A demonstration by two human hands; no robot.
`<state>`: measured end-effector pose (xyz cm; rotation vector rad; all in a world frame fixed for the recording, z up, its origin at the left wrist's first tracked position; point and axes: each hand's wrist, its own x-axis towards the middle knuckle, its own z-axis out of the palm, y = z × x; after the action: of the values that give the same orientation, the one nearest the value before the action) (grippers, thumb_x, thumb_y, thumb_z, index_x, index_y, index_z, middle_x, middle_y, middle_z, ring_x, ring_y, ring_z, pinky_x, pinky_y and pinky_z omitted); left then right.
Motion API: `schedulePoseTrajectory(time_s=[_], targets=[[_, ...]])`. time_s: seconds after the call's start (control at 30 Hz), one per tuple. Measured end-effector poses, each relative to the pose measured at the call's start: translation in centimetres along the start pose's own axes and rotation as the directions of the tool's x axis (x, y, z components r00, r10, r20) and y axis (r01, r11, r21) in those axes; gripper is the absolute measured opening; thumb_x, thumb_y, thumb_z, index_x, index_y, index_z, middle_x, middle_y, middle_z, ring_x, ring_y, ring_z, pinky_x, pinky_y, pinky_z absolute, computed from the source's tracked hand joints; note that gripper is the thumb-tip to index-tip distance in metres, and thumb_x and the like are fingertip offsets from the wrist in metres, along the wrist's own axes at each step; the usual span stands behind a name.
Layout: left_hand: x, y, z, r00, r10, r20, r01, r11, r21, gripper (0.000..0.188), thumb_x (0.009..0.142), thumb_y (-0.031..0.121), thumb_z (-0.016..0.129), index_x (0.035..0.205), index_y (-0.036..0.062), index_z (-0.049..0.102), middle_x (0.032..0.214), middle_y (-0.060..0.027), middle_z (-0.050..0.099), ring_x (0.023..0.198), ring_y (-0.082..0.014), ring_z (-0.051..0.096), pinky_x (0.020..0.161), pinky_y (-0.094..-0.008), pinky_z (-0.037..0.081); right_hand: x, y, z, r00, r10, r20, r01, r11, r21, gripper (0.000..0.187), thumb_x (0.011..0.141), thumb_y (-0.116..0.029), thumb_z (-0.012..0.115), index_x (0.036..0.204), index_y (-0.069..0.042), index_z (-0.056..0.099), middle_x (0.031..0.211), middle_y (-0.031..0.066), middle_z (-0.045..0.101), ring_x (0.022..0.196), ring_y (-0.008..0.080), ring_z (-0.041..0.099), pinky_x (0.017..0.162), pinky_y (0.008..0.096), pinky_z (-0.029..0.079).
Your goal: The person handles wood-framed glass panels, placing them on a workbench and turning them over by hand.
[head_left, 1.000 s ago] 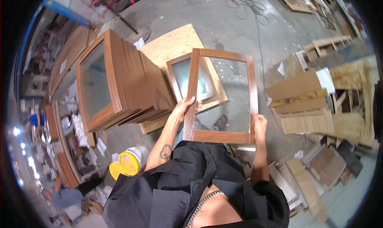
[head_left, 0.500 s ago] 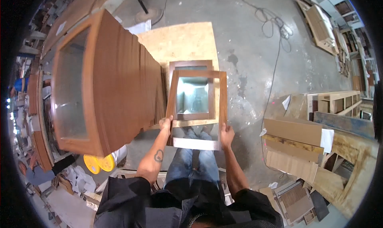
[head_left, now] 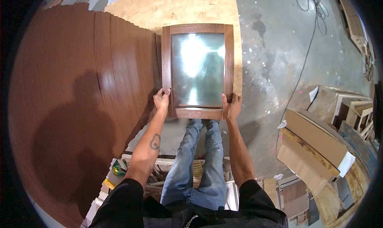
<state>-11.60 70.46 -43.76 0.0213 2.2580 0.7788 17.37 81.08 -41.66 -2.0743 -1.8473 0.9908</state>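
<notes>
A brown wooden cabinet door with a glass panel lies low in front of me over a plywood sheet, light reflecting off its glass. My left hand grips the lower part of its left edge. On the opposite edge, slightly lower, my right hand is closed round the frame, thumb on top. The other door seen earlier on the plywood is now hidden beneath this one. Close by on the left rises a tall stack of brown doors, its side edges facing me.
To the right, a black cord runs over the stained concrete floor. Cardboard and scrap wood sit at the lower right. More loose pieces lie behind my legs.
Both hands have lowered the cabinet door forward until it covers the other door on the plywood. My view has moved closer, with the stack filling more of the left side.
</notes>
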Motion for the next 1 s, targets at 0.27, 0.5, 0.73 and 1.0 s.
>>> schedulePoseTrajectory(time_s=[0.27,0.5,0.73,1.0], targets=[[0.1,-1.3,1.2,0.976,-0.129,0.178,0.144,0.986,-0.078,0.078,0.079,0.023,0.076,0.143,0.0039,0.035,0.146,-0.0135,0.038,0.133,-0.0239,0.037,0.11,-0.0351,0.028,-0.8,2.8,3.3,0.995,0.069,0.076,-0.073,0.996,0.047,0.041,0.087,-0.016,0.058,0.119,0.004,0.044,0.102,0.0274,0.058,0.092,0.0459,0.058,0.077,0.0484,0.047],[0.6,-2.2,1.0,0.98,-0.125,0.157,0.136,0.989,-0.062,0.077,0.08,0.027,0.075,0.144,0.0121,0.035,0.149,-0.0151,0.032,0.136,-0.0237,0.033,0.111,-0.0353,0.026,-0.8,2.0,3.1,0.987,0.127,0.103,-0.121,0.991,-0.056,0.037,0.085,-0.017,0.06,0.114,0.002,0.046,0.102,0.0274,0.059,0.091,0.0464,0.058,0.076,0.0489,0.047],[0.9,-2.9,1.0,0.981,-0.079,0.176,0.086,0.996,-0.03,0.074,0.081,0.031,0.074,0.143,0.0097,0.038,0.148,-0.0153,0.034,0.134,-0.0245,0.037,0.11,-0.0346,0.03,-0.2,2.7,3.3,0.993,0.1,0.062,-0.096,0.993,-0.062,0.048,0.081,-0.019,0.065,0.121,0.005,0.05,0.095,0.0285,0.063,0.089,0.0448,0.061,0.077,0.0461,0.049],[0.8,-2.6,1.0,0.982,-0.124,0.14,0.115,0.991,0.07,0.077,0.08,0.038,0.074,0.142,0.0101,0.039,0.145,-0.0141,0.04,0.131,-0.025,0.042,0.108,-0.0336,0.033,-0.1,3.3,3.2,0.992,0.087,0.088,-0.081,0.994,-0.068,0.043,0.085,-0.022,0.061,0.12,-0.002,0.047,0.097,0.027,0.062,0.089,0.0453,0.06,0.075,0.0486,0.048]])
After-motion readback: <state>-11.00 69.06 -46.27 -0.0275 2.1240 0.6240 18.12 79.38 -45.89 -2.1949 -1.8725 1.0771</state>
